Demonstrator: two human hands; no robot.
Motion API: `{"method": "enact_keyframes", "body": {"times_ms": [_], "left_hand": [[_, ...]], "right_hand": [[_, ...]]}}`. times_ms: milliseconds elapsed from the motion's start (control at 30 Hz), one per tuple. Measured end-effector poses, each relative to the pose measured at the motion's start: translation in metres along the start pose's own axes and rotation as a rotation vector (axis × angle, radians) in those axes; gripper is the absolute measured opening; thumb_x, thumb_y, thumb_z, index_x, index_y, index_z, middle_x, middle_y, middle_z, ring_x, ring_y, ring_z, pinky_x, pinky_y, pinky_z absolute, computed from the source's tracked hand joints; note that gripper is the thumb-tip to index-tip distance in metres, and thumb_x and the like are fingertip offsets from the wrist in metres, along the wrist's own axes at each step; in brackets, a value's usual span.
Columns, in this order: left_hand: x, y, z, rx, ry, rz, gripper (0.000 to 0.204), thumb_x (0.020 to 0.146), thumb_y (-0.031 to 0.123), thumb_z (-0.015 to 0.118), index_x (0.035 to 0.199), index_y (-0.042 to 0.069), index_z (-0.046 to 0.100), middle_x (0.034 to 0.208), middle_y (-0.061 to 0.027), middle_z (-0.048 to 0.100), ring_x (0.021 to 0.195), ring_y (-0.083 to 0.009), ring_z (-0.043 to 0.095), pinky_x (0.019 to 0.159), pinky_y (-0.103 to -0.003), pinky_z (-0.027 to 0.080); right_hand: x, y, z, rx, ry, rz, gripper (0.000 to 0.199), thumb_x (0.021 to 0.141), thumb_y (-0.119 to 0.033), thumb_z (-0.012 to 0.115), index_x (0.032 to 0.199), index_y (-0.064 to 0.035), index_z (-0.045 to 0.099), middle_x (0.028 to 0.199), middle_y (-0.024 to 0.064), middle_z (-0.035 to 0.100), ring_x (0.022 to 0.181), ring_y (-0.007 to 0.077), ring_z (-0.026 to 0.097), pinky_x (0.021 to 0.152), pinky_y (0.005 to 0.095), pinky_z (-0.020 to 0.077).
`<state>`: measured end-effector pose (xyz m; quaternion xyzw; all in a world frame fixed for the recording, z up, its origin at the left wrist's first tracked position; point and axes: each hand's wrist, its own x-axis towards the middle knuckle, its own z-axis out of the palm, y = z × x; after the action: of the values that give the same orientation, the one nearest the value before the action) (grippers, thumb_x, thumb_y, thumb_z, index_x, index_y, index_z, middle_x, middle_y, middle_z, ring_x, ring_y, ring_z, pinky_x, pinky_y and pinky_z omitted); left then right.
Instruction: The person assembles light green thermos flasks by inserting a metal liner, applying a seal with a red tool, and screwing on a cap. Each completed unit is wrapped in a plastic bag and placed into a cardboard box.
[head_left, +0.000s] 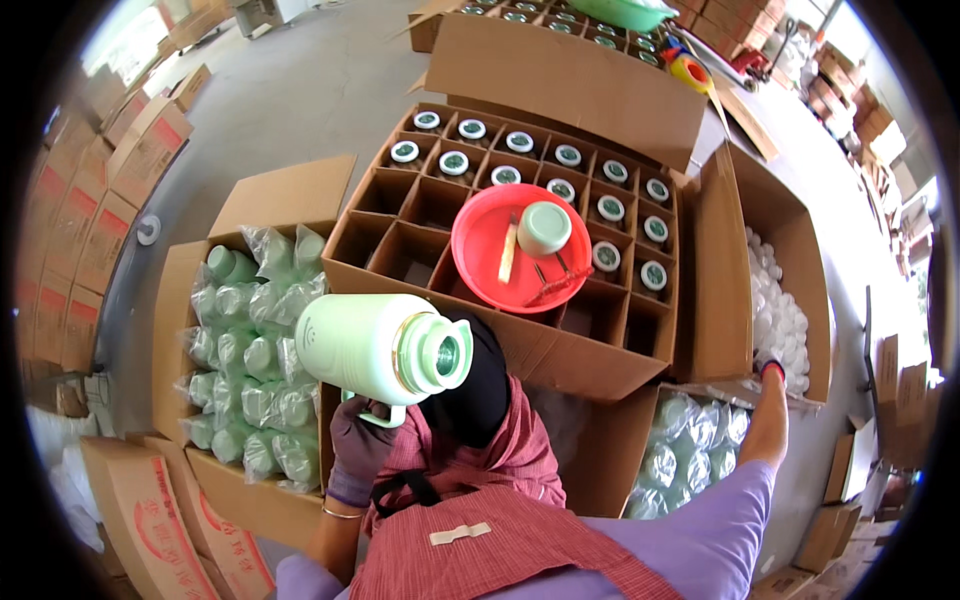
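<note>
A pale green plastic vacuum flask [385, 345] with a gold neck ring lies on its side in mid-air above the person's lap, open mouth turned to the right, just in front of the near edge of the big divided carton. The left hand [362, 445], in a dark purple glove, has its fingers closed round the flask's handle from below and carries the whole weight. The right hand [772, 385] is stretched far out to the right, its gloved fingertips at the rim of a tall cardboard box of small white plastic caps [778, 325]; whether those fingers are pinching a cap or merely touching the rim I cannot tell, as they are too small and partly hidden.

The step in hand looks like fitting out one flask: body held ready, the other hand fetching a part. The next move would call for bringing that hand back to the flask's mouth and lining the part up squarely with the neck.

Further out, the divided cardboard carton [520, 250] holds finished flasks in its far cells, near cells bare, with a red plastic basin [487, 262] resting on top. Bagged green flasks [255, 370] fill a carton on the left
</note>
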<state>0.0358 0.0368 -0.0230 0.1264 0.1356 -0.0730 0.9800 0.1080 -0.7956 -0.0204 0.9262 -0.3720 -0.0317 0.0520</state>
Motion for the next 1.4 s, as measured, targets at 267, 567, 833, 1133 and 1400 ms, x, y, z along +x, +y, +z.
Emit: {"method": "enact_keyframes", "body": {"times_ms": [267, 567, 833, 1133, 1400], "left_hand": [[-0.005, -0.005, 0.006, -0.098, 0.019, 0.058, 0.035, 0.095, 0.006, 0.045, 0.129, -0.002, 0.050, 0.126, -0.0170, 0.063, 0.118, -0.0275, 0.062, 0.098, -0.040, 0.056], [-0.003, -0.001, 0.026, 0.070, 0.026, 0.016, 0.025, 0.095, 0.008, 0.049, 0.118, -0.001, 0.056, 0.105, -0.0104, 0.067, 0.089, -0.0185, 0.066, 0.082, -0.034, 0.059], [-0.010, 0.007, 0.013, 0.326, 0.015, 0.207, 0.027, 0.096, 0.020, 0.048, 0.094, -0.002, 0.064, 0.084, -0.0106, 0.068, 0.083, -0.0227, 0.066, 0.075, -0.035, 0.056], [0.013, 0.013, 0.028, 0.451, -0.017, 0.431, 0.035, 0.099, 0.015, 0.048, 0.128, -0.004, 0.053, 0.114, -0.0170, 0.068, 0.099, -0.0283, 0.068, 0.088, -0.042, 0.058], [0.033, 0.018, 0.026, 0.169, -0.066, 0.271, 0.026, 0.101, 0.014, 0.045, 0.116, -0.004, 0.057, 0.117, -0.0123, 0.065, 0.110, -0.0203, 0.063, 0.096, -0.037, 0.055]], "right_hand": [[-0.084, -0.102, -0.063, 0.418, 0.694, -0.140, 0.036, 0.085, -0.006, 0.069, 0.117, -0.0041, 0.053, 0.105, 0.0176, 0.062, 0.091, 0.0320, 0.066, 0.080, 0.0391, 0.0558], [-0.410, -0.406, -0.122, 1.155, 0.189, -1.136, 0.038, 0.091, -0.016, 0.062, 0.125, -0.0011, 0.052, 0.091, 0.0165, 0.064, 0.078, 0.0356, 0.066, 0.067, 0.0412, 0.0534], [-0.440, -0.441, -0.143, 1.145, 0.018, -0.890, 0.043, 0.100, -0.017, 0.046, 0.140, -0.0010, 0.043, 0.081, 0.0181, 0.065, 0.071, 0.0366, 0.067, 0.059, 0.0437, 0.0510], [-0.375, -0.482, -0.104, 1.276, -0.314, -1.033, 0.039, 0.102, -0.028, 0.045, 0.130, -0.0044, 0.057, 0.103, 0.0246, 0.068, 0.099, 0.0394, 0.066, 0.085, 0.0418, 0.0518], [-0.194, -0.485, -0.062, 0.376, 0.186, -0.856, 0.086, 0.070, -0.040, 0.082, 0.146, -0.0246, 0.045, 0.135, 0.0211, 0.045, 0.121, 0.0448, 0.045, 0.099, 0.0542, 0.0433]]}}
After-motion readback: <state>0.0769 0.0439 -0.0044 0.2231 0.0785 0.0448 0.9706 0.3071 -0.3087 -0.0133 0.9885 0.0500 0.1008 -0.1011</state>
